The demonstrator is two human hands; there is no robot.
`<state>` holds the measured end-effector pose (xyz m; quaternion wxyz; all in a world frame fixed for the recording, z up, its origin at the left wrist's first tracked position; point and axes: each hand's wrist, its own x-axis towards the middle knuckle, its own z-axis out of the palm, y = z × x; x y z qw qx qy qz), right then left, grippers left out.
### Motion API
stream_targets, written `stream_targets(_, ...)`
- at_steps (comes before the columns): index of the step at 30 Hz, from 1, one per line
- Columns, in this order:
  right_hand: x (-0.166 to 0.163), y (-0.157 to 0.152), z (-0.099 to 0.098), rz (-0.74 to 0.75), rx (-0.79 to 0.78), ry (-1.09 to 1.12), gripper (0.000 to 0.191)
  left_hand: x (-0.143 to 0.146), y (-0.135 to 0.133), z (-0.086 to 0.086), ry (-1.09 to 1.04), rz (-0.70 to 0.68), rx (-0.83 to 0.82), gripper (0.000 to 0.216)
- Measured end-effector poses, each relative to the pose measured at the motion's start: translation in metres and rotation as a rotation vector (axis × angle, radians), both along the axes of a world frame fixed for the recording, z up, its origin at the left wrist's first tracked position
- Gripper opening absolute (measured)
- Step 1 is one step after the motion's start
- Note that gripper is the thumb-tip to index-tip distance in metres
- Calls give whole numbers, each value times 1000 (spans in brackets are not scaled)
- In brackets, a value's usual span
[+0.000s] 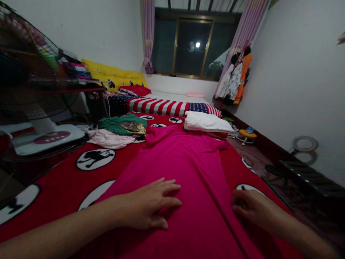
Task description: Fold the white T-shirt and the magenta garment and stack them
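In the head view, the only one, a bright pink garment (185, 165) lies spread on a red cover (129, 158) with pale ovals, its long axis running away from the person toward the window (194, 46). The left hand (151, 205) is over the near part of the cloth, palm down, fingers spread and holding nothing; whether it presses on the fabric is hard to tell. The right hand (246, 207) is at the garment's right edge, fingers curled toward the thumb — I cannot tell whether cloth is pinched between them. A lengthwise crease runs between the hands, nearer the right one, while most of the garment stretches out beyond both. Past its far end, a white folded pile (207, 122) sits to the right; a green garment (115, 124) and a pale pink one (110, 139) lie crumpled to the left.
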<state>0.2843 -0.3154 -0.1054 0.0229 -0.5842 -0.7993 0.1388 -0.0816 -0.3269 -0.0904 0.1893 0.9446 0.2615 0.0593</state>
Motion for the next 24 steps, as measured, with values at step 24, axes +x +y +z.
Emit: stream_targets(24, 25, 132, 0, -415, 230, 61, 43, 75, 84, -61, -41, 343, 236, 75)
